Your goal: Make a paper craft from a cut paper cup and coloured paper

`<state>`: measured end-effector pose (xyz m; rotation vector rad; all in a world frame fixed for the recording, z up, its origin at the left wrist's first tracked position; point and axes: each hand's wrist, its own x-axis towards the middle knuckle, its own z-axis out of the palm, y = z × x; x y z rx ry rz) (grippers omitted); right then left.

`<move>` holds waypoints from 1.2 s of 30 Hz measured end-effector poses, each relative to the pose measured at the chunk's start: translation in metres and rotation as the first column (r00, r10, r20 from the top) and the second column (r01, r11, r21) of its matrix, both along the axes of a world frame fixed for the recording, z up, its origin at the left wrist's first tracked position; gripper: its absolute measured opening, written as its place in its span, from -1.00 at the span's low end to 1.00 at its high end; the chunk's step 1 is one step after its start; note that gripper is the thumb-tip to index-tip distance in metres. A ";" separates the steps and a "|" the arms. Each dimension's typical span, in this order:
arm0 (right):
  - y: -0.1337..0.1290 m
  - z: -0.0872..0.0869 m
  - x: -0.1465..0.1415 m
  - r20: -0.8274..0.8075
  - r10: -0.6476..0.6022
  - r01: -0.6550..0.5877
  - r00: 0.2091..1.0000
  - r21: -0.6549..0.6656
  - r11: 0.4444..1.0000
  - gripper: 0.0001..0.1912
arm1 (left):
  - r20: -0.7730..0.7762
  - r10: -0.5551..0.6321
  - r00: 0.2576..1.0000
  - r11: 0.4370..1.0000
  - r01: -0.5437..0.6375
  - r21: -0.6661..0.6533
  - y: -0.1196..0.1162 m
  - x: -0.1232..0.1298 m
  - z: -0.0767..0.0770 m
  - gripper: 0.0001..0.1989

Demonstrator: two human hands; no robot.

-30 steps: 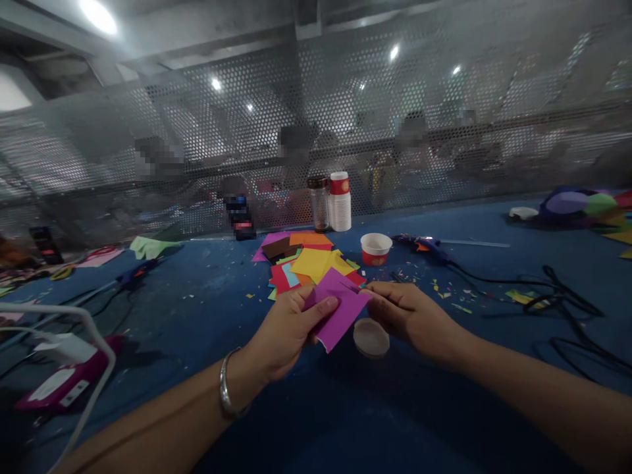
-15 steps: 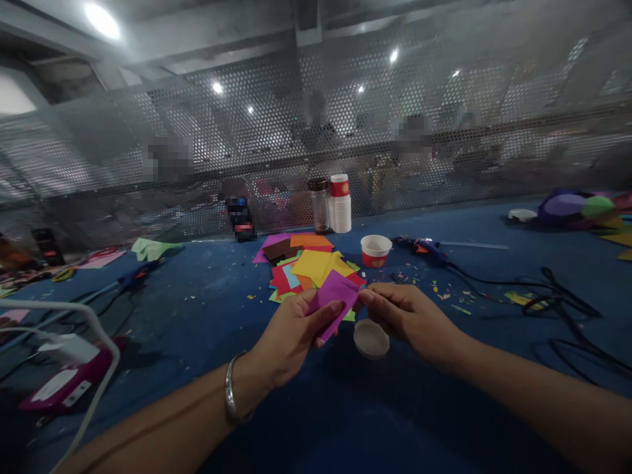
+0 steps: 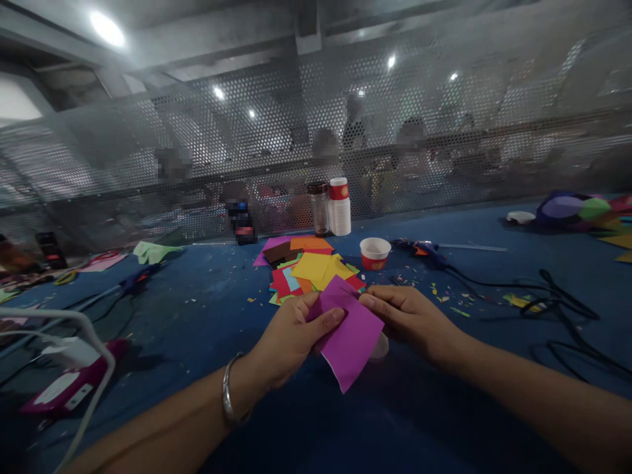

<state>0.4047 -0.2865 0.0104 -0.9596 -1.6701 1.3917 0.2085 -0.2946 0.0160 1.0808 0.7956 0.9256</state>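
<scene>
Your left hand pinches the purple paper above the near tabletop; right hand apparently pinches its right edge. Step, judged: 2-handed paper handling; next move calls for steady hold.

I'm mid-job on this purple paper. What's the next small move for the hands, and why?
I'd likely slide the right hand along the thin dark line on the purple paper, with the left hand bracing it: the left thumb lies on the paper, and the right fingertips sit at its edge beside the line. I can't tell whether that is a crease or a cut.
</scene>
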 end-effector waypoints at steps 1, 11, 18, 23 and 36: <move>0.000 0.000 0.000 -0.005 -0.002 0.002 1.000 0.000 1.000 -0.52 | -0.002 0.007 1.000 1.000 -0.007 0.001 -0.001 0.001 0.000 -0.64; -0.002 -0.001 -0.002 -0.002 -0.015 0.015 1.000 -0.034 0.999 -0.50 | -0.065 0.021 0.998 1.000 -0.020 0.020 -0.007 0.008 -0.001 -0.68; -0.001 -0.001 -0.002 0.000 -0.022 0.022 1.000 -0.034 0.999 -0.50 | -0.146 0.047 0.988 0.998 -0.039 0.056 -0.008 0.011 -0.002 -0.78; -0.002 0.000 -0.004 -0.032 -0.032 0.030 0.999 -0.062 0.998 -0.48 | -0.073 0.020 0.997 1.000 -0.021 -0.014 -0.009 0.011 -0.002 -0.74; -0.004 0.007 -0.009 -0.101 -0.062 0.043 0.993 -0.182 0.982 -0.44 | -0.058 -0.056 0.997 0.996 0.052 -0.079 -0.003 0.005 -0.007 -0.63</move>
